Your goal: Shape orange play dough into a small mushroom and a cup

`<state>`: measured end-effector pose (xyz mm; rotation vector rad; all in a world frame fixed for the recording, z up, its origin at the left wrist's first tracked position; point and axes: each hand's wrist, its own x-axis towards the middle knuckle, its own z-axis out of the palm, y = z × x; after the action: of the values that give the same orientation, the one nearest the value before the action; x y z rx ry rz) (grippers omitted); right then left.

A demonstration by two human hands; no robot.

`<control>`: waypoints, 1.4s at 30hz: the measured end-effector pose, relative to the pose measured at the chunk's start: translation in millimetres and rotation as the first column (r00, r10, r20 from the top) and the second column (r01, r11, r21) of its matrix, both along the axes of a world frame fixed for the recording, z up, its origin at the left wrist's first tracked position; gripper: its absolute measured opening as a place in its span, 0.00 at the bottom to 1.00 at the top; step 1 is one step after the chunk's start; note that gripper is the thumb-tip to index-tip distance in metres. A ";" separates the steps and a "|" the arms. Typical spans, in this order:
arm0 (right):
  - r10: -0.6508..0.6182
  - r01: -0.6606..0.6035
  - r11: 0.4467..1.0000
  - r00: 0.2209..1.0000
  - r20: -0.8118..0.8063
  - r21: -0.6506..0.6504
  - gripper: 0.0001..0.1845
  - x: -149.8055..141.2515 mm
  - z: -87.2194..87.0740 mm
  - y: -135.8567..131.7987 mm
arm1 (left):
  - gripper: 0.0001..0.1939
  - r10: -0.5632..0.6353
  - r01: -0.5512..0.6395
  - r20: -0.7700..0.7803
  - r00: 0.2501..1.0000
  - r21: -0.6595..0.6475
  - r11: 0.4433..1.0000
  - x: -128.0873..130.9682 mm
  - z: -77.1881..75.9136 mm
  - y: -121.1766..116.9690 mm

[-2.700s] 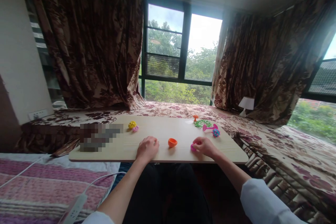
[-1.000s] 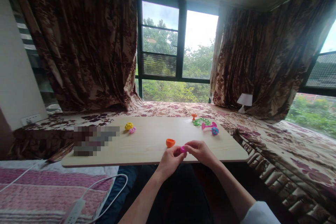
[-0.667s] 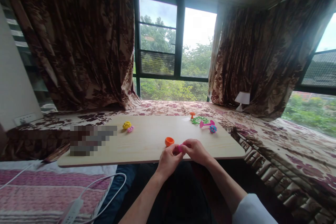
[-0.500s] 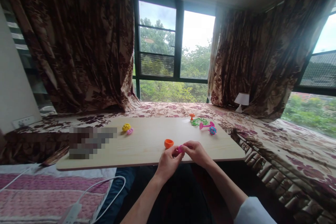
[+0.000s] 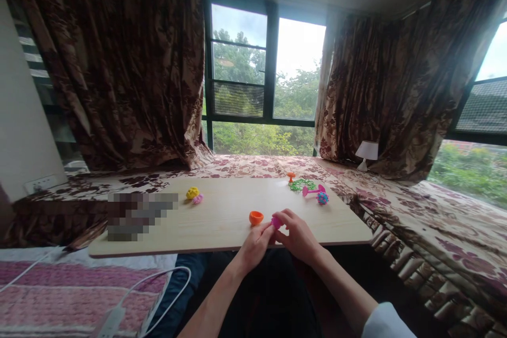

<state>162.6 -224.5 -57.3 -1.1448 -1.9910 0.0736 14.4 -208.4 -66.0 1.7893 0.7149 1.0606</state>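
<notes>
Both my hands meet at the near edge of the light wooden table [image 5: 222,222]. My left hand [image 5: 256,245] and my right hand [image 5: 299,235] pinch a small pink toy piece [image 5: 276,222] between their fingertips, just above the table edge. An orange cup-shaped piece [image 5: 255,217] sits on the table right beside my left fingers. Farther back on the right lie a green lattice piece [image 5: 301,185], a pink stick-shaped piece [image 5: 312,190], a blue and pink ball [image 5: 322,198] and a small orange mushroom-shaped piece [image 5: 291,175]. A yellow ball [image 5: 192,193] and a small pink piece [image 5: 198,199] lie at the back left.
A blurred-out object [image 5: 138,208] lies on the table's left part. A white power strip with its cable [image 5: 114,317] rests on the pink striped blanket at lower left. Floral bedding surrounds the table, with a small white lamp [image 5: 366,152] by the curtains and the window behind.
My right hand lifted the pink piece off the table's right side and brought it to the middle, where my left hand joined it. Both hands have since stayed there, with small finger shifts.
</notes>
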 end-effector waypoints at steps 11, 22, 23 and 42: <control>-0.026 0.139 0.938 0.942 0.336 -0.318 0.10 61.0 12.4 44.9 | 0.18 0.582 -0.578 0.039 0.812 0.186 0.795 -54.3 17.8 42.5; 0.000 0.112 0.941 0.942 0.334 -0.318 0.14 59.2 7.0 47.0 | 0.16 0.690 -0.672 -0.128 0.712 0.159 0.723 -75.8 -10.0 67.6; -0.008 0.118 0.947 0.939 0.344 -0.300 0.16 58.9 5.8 43.4 | 0.16 0.690 -0.672 -0.127 0.712 0.162 0.723 -76.0 -9.0 66.9; -0.080 0.181 0.972 0.853 0.516 -0.148 0.13 59.0 3.3 46.8 | 0.15 0.687 -0.648 -0.248 0.683 0.228 0.727 -77.1 -14.1 70.6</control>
<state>221.6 -177.7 -54.0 -1.5462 -2.3968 -0.1259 -62.7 -137.8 -80.1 1.8604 1.6370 1.3095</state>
